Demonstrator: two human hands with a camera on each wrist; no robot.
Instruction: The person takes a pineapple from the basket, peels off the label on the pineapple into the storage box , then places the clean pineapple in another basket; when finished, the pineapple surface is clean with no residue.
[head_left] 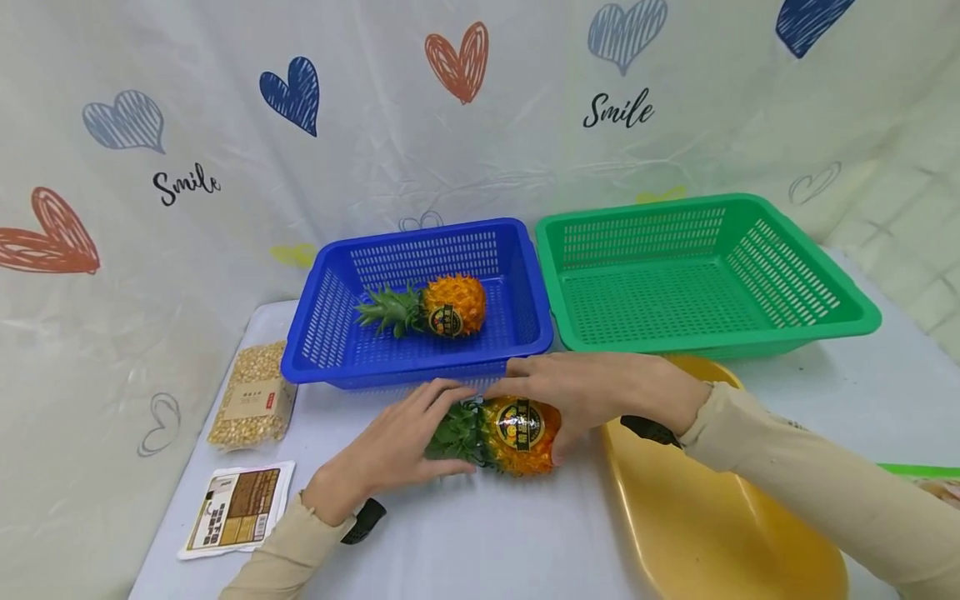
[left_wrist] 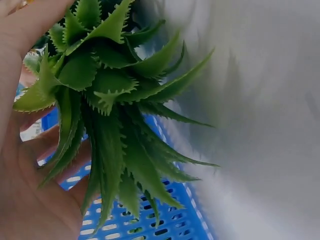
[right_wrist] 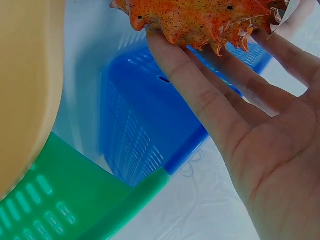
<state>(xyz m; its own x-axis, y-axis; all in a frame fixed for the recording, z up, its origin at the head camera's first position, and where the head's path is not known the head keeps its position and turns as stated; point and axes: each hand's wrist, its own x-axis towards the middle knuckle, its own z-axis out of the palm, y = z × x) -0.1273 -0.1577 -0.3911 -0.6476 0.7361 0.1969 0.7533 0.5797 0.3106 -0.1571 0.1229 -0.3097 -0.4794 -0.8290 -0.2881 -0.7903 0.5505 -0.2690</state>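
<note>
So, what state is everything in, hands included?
Front pineapple, on its side between both hands
Left hand, curved round its leafy end
Right hand, holding its fruit end
Blue basket, upright
Back pineapple, on its side inside it
Green basket, upright
Yellow tub, upright, partly hidden
Kernel bag, filled
Printed packet, flat
Green-edged item, cut off, state unclear

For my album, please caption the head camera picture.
Left hand and right hand around a pineapple, in front of a blue basket holding another pineapple.
</note>
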